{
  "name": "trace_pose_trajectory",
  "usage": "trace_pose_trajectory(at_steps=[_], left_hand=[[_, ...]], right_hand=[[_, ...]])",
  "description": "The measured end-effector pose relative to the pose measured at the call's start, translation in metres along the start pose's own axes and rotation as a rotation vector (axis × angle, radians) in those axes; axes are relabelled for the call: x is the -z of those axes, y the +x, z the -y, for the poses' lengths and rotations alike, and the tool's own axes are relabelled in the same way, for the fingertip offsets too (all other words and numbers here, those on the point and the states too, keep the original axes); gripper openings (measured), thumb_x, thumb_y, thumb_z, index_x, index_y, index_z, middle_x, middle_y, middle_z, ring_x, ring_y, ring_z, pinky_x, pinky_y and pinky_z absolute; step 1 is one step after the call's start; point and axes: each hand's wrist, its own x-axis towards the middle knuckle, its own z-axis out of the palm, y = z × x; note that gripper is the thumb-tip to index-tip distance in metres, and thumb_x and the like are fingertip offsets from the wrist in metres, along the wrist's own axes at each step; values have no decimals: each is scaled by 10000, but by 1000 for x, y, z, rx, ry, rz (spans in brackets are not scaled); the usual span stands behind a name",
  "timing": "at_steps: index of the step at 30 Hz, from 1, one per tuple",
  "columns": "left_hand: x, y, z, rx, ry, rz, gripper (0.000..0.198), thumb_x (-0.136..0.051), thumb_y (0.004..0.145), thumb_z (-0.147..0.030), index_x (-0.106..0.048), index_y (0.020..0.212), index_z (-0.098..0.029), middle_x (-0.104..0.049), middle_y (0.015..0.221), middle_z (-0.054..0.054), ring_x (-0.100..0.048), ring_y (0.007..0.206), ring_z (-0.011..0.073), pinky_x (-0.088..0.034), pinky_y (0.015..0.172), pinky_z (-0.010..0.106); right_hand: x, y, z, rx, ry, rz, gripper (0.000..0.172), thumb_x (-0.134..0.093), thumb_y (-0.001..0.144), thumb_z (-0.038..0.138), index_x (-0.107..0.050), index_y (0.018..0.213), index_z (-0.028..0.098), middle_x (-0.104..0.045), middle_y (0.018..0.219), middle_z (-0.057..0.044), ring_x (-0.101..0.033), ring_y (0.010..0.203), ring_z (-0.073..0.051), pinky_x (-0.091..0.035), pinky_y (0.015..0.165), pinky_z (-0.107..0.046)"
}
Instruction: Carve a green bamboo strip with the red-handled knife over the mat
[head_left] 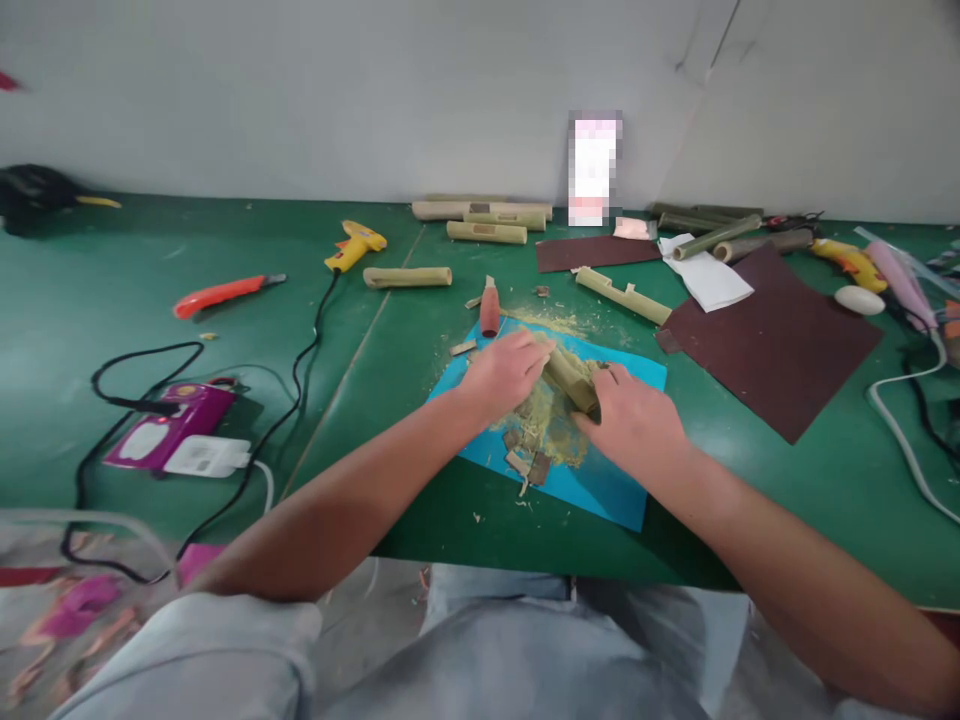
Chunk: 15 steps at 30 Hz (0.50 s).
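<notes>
A short green bamboo piece (570, 380) lies slanted over a blue mat (600, 480) on the green table. My left hand (504, 372) is closed round its far end. My right hand (634, 420) is closed round its near end. Under the bamboo sits a heap of yellow-green shavings (547, 420) with a few flat bark chips. A small tool with a reddish-brown handle (490, 308) rests at the mat's far left corner, just beyond my left hand.
Several bamboo pieces (407, 277) lie along the back. A yellow glue gun (355, 244), an orange cutter (221, 294) and a purple device (169, 437) with black cables are at left. Dark brown sheets (776, 345), white paper (709, 280) and another glue gun (844, 258) are at right.
</notes>
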Motion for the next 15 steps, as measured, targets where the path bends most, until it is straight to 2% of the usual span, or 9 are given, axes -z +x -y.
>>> trace_pose_trajectory(at_steps=[4, 10, 12, 15], left_hand=[[-1, 1, -2, 49, -33, 13, 321, -478, 1056, -265, -730, 1214, -146, -725, 984, 107, -694, 938, 215, -584, 847, 352], [1, 6, 11, 156, -36, -18, 304, -508, 1036, -265, -747, 1196, -166, -754, 980, 96, -709, 924, 210, -585, 843, 341], [0, 2, 1, 112, -67, -7, 309, -491, 1043, -272, -745, 1184, -167, -750, 965, 87, -707, 918, 198, -585, 841, 328], [-3, -5, -19, -26, -110, 110, 310, -464, 1053, -276, -734, 1184, -196, -748, 969, 64, -710, 920, 180, -588, 829, 301]], right_hand=[[-2, 0, -2, 21, -6, -38, 240, -623, 949, 355, -641, 1074, 151, -679, 1130, -130, -680, 983, -257, -465, 677, -317], [-7, 3, -3, -12, 11, -40, 266, -541, 986, 382, -662, 1008, 147, -695, 1067, -132, -696, 907, -253, -449, 649, -323], [-7, 3, -3, -9, 15, -34, 267, -538, 986, 376, -665, 1021, 143, -698, 1075, -132, -699, 917, -257, -448, 648, -323], [-4, 2, -3, -9, 18, -10, 267, -531, 991, 366, -665, 1041, 140, -701, 1089, -138, -701, 926, -261, -449, 649, -325]])
